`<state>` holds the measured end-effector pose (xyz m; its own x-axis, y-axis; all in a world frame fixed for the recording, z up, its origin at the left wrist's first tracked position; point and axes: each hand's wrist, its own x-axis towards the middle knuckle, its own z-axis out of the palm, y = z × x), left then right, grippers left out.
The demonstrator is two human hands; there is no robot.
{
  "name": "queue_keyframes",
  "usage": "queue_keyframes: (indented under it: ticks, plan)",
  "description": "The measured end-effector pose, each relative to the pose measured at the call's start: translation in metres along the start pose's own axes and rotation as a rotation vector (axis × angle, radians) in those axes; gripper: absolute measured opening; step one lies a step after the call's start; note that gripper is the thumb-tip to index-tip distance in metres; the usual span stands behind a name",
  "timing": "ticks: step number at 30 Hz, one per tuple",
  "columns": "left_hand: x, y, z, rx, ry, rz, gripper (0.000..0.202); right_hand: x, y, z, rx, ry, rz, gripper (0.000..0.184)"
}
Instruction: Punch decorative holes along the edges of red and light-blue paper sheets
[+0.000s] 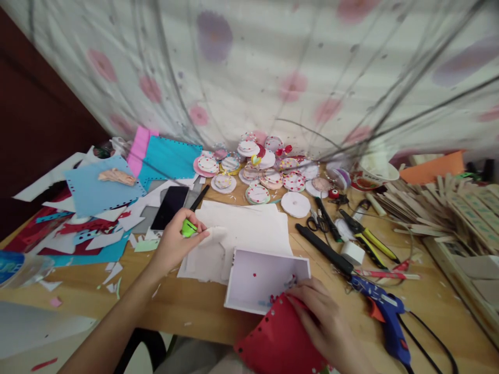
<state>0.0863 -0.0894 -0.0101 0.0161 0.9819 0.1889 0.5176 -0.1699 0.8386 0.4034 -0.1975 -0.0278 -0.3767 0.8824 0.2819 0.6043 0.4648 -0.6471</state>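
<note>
My left hand [175,239] is closed round a small bright green paper punch [188,228], held above the white sheets at the middle of the table. With my right hand [319,311] I grip a red sheet [278,340] by its upper edge; small punched holes run along its border. The sheet's top corner hangs over a shallow white box [244,280]. Inside the box lie several tiny red bits [276,298]. White paper [253,223] is spread beneath and behind the box.
Layered paper discs [257,194] with dots crowd the back. A phone [170,208] and coloured scraps [93,228] lie left. A blue glue gun [384,311], pliers [368,239], scissors [316,222] and wooden sticks [421,202] are on the right. A plastic bottle [23,267] lies far left.
</note>
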Motion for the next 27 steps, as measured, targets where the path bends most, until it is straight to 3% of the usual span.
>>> queue_keyframes:
  ticks: [4, 7, 10, 12, 14, 18, 22, 24, 27]
  plan:
    - [0.009, 0.009, -0.01, -0.132, 0.003, 0.035, 0.028, 0.0, 0.0, 0.001, 0.006, 0.002, -0.004, 0.019]
    - [0.016, 0.012, -0.003, -0.02, 0.045, 0.272, 0.021, 0.0, 0.001, 0.003, 0.021, 0.008, -0.003, 0.02]
    - [0.027, 0.007, 0.015, 0.117, -0.195, 0.522, 0.013, -0.001, 0.002, 0.004, 0.027, 0.011, -0.002, 0.022]
    - [0.036, 0.001, 0.029, 0.151, -0.353, 0.571, 0.014, -0.002, 0.002, 0.005, 0.029, 0.025, -0.001, 0.022]
    - [0.042, -0.004, 0.039, 0.166, -0.424, 0.573, 0.015, -0.002, 0.001, 0.007, 0.034, 0.045, -0.001, 0.023]
    - [0.033, -0.012, 0.035, 0.19, -0.394, 0.494, 0.015, -0.005, 0.001, 0.01, 0.052, 0.083, 0.007, 0.023]
    - [-0.008, -0.004, 0.02, 0.161, -0.231, 0.261, 0.007, -0.007, 0.003, 0.014, 0.082, 0.115, 0.021, 0.024]
    - [-0.029, 0.007, 0.019, 0.017, -0.303, 0.017, 0.013, -0.004, 0.002, 0.015, 0.114, 0.127, 0.035, 0.024]
    - [-0.045, 0.026, 0.024, 0.003, -0.412, -0.088, 0.019, 0.007, -0.003, 0.014, 0.158, 0.181, 0.068, 0.022]
